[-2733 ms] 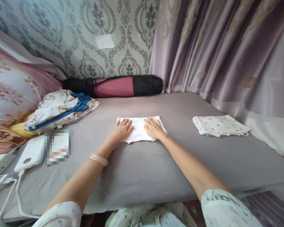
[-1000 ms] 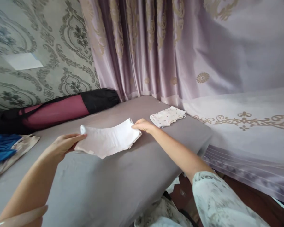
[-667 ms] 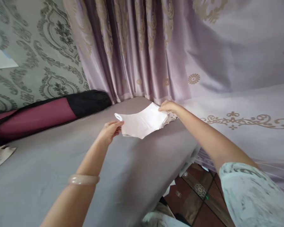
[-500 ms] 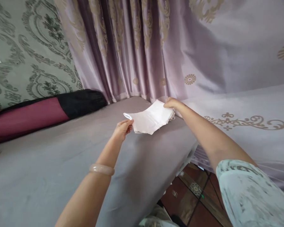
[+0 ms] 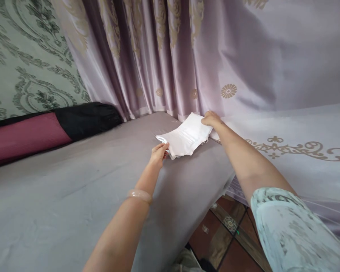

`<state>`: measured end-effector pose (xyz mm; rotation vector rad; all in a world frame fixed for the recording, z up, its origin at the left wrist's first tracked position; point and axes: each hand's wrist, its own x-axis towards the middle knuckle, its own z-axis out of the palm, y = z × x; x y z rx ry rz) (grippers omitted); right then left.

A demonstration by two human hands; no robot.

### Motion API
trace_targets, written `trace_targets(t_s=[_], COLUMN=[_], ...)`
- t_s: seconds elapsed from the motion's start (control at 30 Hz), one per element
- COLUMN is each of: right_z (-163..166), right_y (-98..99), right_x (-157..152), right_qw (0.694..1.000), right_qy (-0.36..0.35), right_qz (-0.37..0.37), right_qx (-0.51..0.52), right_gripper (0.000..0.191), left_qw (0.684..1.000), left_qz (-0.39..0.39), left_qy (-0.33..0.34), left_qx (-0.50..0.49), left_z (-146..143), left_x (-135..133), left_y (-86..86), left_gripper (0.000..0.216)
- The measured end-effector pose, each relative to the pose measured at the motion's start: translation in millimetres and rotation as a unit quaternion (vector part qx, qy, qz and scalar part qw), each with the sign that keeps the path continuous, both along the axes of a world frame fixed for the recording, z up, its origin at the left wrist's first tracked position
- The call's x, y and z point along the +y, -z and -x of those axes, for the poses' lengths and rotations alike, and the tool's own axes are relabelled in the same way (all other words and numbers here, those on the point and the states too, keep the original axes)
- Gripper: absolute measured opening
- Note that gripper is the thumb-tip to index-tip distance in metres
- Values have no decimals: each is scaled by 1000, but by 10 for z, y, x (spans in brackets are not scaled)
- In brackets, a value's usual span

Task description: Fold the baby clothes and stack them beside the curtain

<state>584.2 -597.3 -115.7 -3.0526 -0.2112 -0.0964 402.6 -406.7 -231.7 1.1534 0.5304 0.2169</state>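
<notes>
A thin white garment, shaped like a pair of underpants, is spread out by both my hands near the far corner of the grey-covered bed. My left hand pinches its near left corner between thumb and fingers. At the far right corner, my right hand grips the edge with the thumb on top. Beneath the garment more pale, uneven cloth edges show, perhaps a stack of similar pieces; most of that is hidden.
A long maroon and black bag lies along the patterned wall. Purple curtains hang behind and to the right of the bed. The bed's edge drops to a tiled floor at lower right.
The white garment has shifted slightly right and down onto the pale cloth beneath, lying flatter. Both hands have kept hold, and the left has moved right with it. The view has turned a little.
</notes>
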Motion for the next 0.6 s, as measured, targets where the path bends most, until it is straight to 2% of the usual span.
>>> trace_targets(t_s=[0.13,0.27,0.43,0.6], right_z=[-68,-132,-189,-200], right_y=[58,185,399,585], right_x=[-8,-18,-35,-37], right_qw=[1000,1000,999,998], right_qy=[0,2,19,17], right_qz=[5,24,42,56], right_qx=[6,8,6,-10], right_gripper=[39,37,36,39], left_qw=[1000,998,992,992], left_qz=[-7,-52,-114,-122], left_qy=[-10,-2,9,15], left_qx=[-4,18,44,19], left_z=[-34,-46,-34,16], left_x=[23,64,45,17], left_y=[114,218,236,245], left_gripper=[30,23,21,26])
